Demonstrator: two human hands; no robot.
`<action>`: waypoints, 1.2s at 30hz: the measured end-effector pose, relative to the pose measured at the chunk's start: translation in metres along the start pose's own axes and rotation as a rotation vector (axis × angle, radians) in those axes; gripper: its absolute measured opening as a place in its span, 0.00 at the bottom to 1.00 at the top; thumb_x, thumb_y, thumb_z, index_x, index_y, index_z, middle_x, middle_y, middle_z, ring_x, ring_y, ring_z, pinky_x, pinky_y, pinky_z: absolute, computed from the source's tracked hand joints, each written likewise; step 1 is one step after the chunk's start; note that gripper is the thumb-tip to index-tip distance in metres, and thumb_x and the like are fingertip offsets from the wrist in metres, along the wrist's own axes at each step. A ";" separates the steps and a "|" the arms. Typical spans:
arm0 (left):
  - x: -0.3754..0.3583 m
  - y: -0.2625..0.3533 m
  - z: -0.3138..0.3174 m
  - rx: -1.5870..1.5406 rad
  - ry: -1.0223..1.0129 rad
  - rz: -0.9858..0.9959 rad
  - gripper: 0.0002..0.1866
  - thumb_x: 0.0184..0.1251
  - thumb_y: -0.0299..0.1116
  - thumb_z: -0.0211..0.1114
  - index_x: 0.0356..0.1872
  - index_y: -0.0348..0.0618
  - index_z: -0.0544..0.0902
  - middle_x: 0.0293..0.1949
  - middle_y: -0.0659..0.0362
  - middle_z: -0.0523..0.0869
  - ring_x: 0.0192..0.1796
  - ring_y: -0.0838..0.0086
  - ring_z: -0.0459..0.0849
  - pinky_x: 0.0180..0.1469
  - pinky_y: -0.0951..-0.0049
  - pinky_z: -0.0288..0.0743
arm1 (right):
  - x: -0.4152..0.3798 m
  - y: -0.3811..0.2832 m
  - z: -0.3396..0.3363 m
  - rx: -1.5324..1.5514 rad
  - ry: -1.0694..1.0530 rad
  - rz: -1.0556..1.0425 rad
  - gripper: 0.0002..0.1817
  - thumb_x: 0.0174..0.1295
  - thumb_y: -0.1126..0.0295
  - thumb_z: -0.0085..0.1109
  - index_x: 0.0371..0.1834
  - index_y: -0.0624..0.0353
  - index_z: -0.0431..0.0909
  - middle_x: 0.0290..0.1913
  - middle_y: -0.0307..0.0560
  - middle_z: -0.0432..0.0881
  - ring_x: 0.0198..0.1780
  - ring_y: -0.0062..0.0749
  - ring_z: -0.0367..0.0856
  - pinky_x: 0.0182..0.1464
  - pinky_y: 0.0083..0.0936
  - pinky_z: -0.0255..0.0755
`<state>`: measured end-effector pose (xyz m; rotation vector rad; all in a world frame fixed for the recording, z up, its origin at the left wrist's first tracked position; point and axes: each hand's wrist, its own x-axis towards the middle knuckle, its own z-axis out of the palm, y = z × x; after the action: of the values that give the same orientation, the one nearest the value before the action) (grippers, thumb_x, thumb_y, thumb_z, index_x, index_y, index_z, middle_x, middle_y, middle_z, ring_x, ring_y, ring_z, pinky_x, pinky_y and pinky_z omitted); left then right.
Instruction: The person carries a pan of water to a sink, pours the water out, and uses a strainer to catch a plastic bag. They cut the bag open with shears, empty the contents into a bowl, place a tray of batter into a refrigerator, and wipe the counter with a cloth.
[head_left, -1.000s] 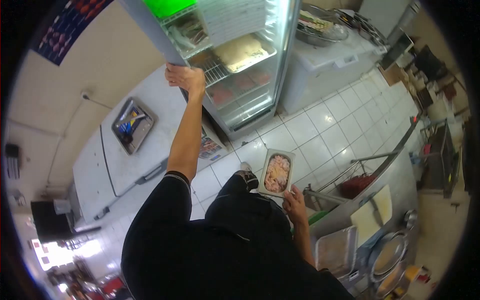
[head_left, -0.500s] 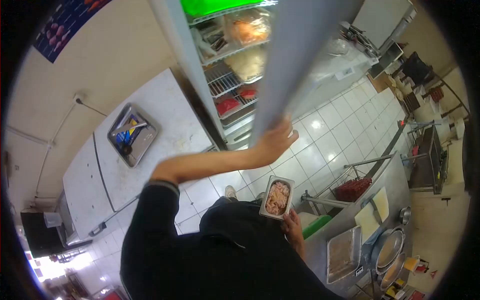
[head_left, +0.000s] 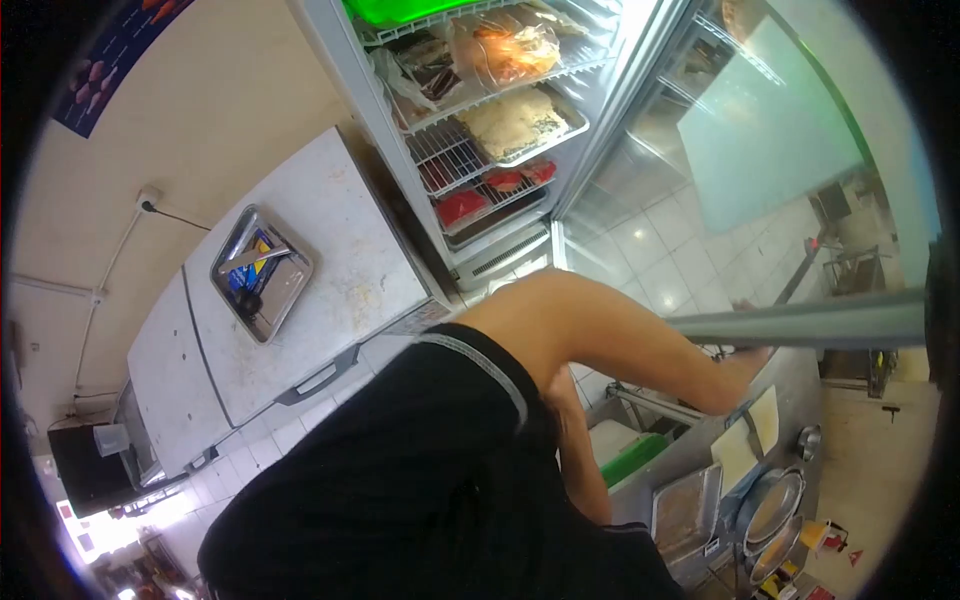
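Note:
My left hand (head_left: 745, 366) is at the far right, on the edge of the glass fridge door (head_left: 800, 322), its arm stretched across in front of me. The fingers show only in part, and they appear to grip the door frame. The fridge stands open, with wire shelves (head_left: 440, 160) inside. On them are a bagged orange food (head_left: 515, 52), a tray of pale food (head_left: 515, 122) and red packages (head_left: 462, 207). My right hand (head_left: 562, 390) is mostly covered by the left arm. Its fingers are hidden, and the metal container it held earlier is out of sight.
To the left, a white-topped counter (head_left: 350, 250) bears a metal tray (head_left: 300, 300) with utensils and a blue packet. At the lower right, a steel table (head_left: 640, 510) holds a rectangular pan (head_left: 690, 510), round pans (head_left: 768, 508) and yellow boards (head_left: 735, 455). Below the fridge is tiled floor.
The fridge door has swung wide open to the right, with my left hand moving along with it. My right hand and the metal container of raw meat pieces have become hidden behind my left arm.

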<state>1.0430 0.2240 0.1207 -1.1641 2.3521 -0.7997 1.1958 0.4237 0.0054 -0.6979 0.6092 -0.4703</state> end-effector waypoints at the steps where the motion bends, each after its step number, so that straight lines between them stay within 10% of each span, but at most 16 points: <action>1: 0.009 0.002 0.003 -0.017 0.016 -0.004 0.21 0.67 0.39 0.54 0.57 0.44 0.82 0.58 0.51 0.80 0.60 0.57 0.76 0.61 0.47 0.68 | 0.021 -0.006 0.008 -0.017 -0.001 0.008 0.09 0.71 0.67 0.56 0.46 0.60 0.71 0.20 0.31 0.66 0.16 0.13 0.60 0.19 0.16 0.54; 9: 0.082 0.013 0.022 -0.168 0.070 0.018 0.20 0.66 0.39 0.55 0.55 0.44 0.82 0.55 0.51 0.81 0.58 0.57 0.77 0.59 0.48 0.69 | 0.203 -0.110 0.058 -0.174 -0.357 -0.139 0.09 0.68 0.72 0.52 0.49 0.61 0.71 0.22 0.30 0.67 0.16 0.13 0.60 0.19 0.14 0.55; 22: 0.139 0.076 0.033 -0.736 0.234 0.246 0.18 0.65 0.39 0.56 0.53 0.45 0.82 0.51 0.51 0.82 0.55 0.56 0.78 0.56 0.50 0.70 | 0.377 -0.151 0.132 -0.167 -0.341 -0.031 0.10 0.72 0.66 0.54 0.40 0.62 0.75 0.19 0.34 0.66 0.16 0.18 0.60 0.18 0.20 0.52; 26: 0.146 0.087 0.039 -0.839 0.275 0.296 0.17 0.65 0.38 0.56 0.52 0.46 0.82 0.49 0.51 0.82 0.54 0.55 0.79 0.55 0.50 0.71 | 0.418 -0.126 0.134 -0.252 -0.217 -0.157 0.14 0.67 0.75 0.51 0.50 0.75 0.75 0.29 0.52 0.81 0.24 0.33 0.82 0.24 0.28 0.76; 30: 0.140 0.083 0.057 -0.912 0.306 0.352 0.17 0.65 0.38 0.57 0.51 0.46 0.82 0.48 0.51 0.83 0.53 0.55 0.79 0.54 0.50 0.71 | 0.416 -0.122 0.145 -0.146 -0.165 -0.273 0.15 0.63 0.73 0.54 0.49 0.73 0.76 0.35 0.57 0.84 0.31 0.37 0.86 0.31 0.31 0.80; 33: 0.135 0.082 0.067 -0.978 0.338 0.420 0.16 0.65 0.38 0.57 0.50 0.46 0.82 0.47 0.51 0.83 0.52 0.55 0.80 0.53 0.51 0.72 | 0.414 -0.110 0.138 -0.358 -0.029 -0.504 0.19 0.59 0.67 0.61 0.49 0.70 0.76 0.41 0.67 0.83 0.44 0.60 0.82 0.48 0.43 0.74; 34: 0.132 0.081 0.071 -1.004 0.344 0.440 0.16 0.65 0.38 0.57 0.50 0.46 0.82 0.47 0.51 0.83 0.52 0.55 0.80 0.53 0.51 0.72 | 0.412 -0.104 0.132 -0.534 0.051 -0.638 0.19 0.66 0.67 0.59 0.55 0.68 0.72 0.34 0.45 0.82 0.30 0.28 0.80 0.32 0.27 0.74; 35: 0.128 0.075 0.080 -1.014 0.344 0.450 0.16 0.65 0.38 0.57 0.50 0.46 0.82 0.47 0.51 0.83 0.52 0.55 0.80 0.53 0.51 0.72 | 0.389 -0.114 0.132 -0.538 0.174 -0.840 0.19 0.66 0.66 0.61 0.54 0.65 0.73 0.33 0.45 0.82 0.31 0.28 0.80 0.35 0.29 0.75; 36: 0.125 0.073 0.082 -1.047 0.355 0.481 0.16 0.65 0.38 0.57 0.49 0.46 0.82 0.46 0.51 0.83 0.51 0.54 0.80 0.53 0.51 0.72 | 0.365 -0.122 0.126 -0.535 0.151 -0.572 0.17 0.66 0.64 0.61 0.53 0.62 0.74 0.34 0.44 0.82 0.34 0.28 0.81 0.36 0.29 0.76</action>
<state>0.9750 0.1329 -0.0001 -0.6878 3.2647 0.5237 1.5213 0.1843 0.0390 -1.3694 0.6825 -0.9108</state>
